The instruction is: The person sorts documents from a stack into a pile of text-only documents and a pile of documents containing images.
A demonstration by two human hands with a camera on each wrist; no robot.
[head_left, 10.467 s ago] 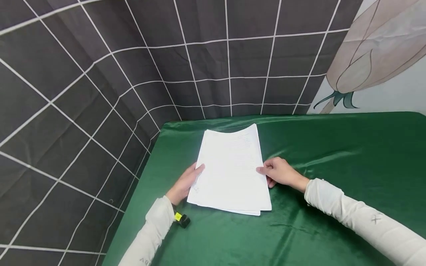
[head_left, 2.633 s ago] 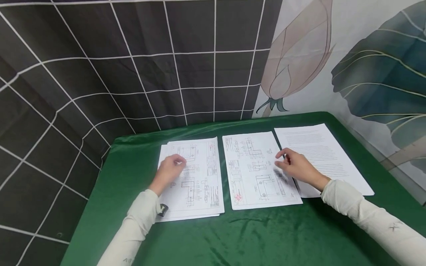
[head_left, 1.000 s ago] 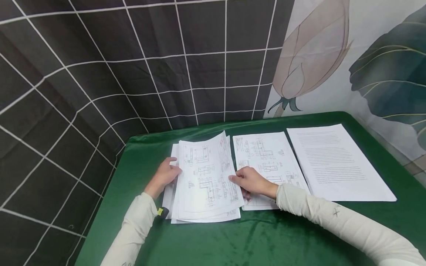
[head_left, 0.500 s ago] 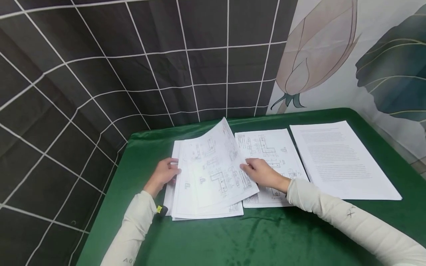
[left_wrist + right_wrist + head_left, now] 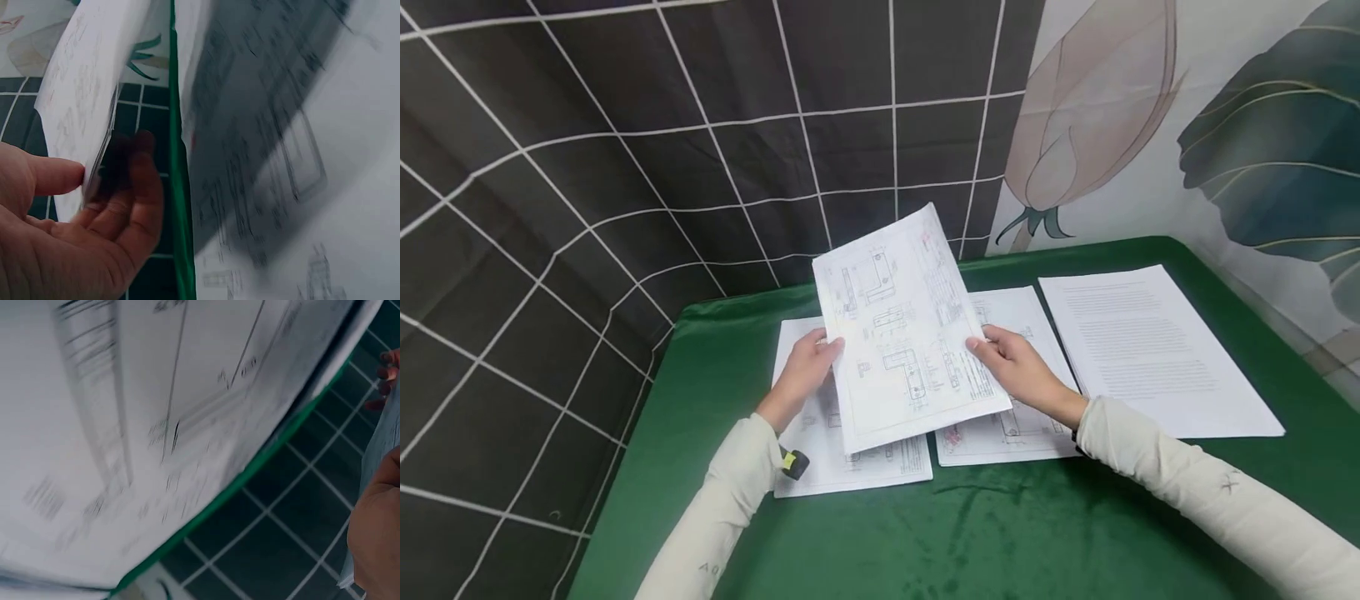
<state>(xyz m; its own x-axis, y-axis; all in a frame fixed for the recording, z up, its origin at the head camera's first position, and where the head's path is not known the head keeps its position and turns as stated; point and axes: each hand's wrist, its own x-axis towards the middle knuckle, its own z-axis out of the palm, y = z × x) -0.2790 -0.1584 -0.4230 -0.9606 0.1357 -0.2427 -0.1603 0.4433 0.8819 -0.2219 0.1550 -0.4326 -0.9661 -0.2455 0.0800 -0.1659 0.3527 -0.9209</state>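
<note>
Both hands hold up a thin sheaf of technical drawing sheets (image 5: 895,333), tilted above the table. My left hand (image 5: 805,367) pinches its left edge, thumb on the front face. At the opposite edge, the thumb of my right hand (image 5: 1018,367) also lies on the front, its fingers behind. In the left wrist view, several layered sheets (image 5: 78,87) sit between thumb and fingers. The right wrist view catches my right hand (image 5: 378,537) at its border. Below the sheaf lies the left pile of drawings (image 5: 880,471), partly covered by it.
A middle pile of drawings (image 5: 977,450) lies to the right, partly behind the sheaf and right hand. Beyond it is a stack of printed text pages (image 5: 1150,358). All rest on a green cloth-covered table (image 5: 880,542), with a dark gridded curtain (image 5: 737,167) behind.
The single stack held earliest became separate piles across the table. Since then both hands have gripped the upper sheets of the left pile and raised them, leaving drawings beneath.
</note>
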